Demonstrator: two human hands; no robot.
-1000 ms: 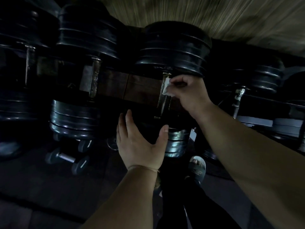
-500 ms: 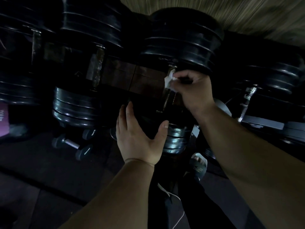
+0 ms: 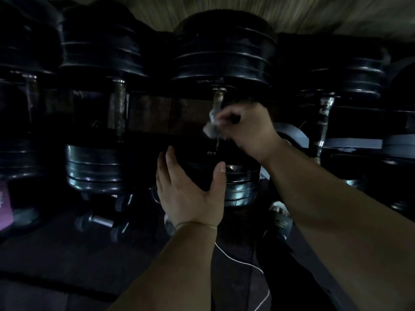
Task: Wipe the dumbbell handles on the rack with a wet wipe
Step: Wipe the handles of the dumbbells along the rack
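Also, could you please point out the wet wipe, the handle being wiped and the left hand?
wet wipe (image 3: 210, 130): head view, crumpled white fold.
handle (image 3: 218, 98): head view, bare upper end.
left hand (image 3: 186, 194): head view, back of hand.

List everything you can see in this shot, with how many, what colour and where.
large dumbbells: at least four, black plates with metal handles, side by side on the rack
wet wipe: one, white, at the centre handle
small dumbbell: one, black ends with a metal bar, on the floor at lower left
cable: one, white, on the floor between the arms
pink object: one, pink, at the left edge, too cut off to identify
left hand: one, open, by the centre dumbbell's near plates
right hand: one, grips the wet wipe at the centre handle
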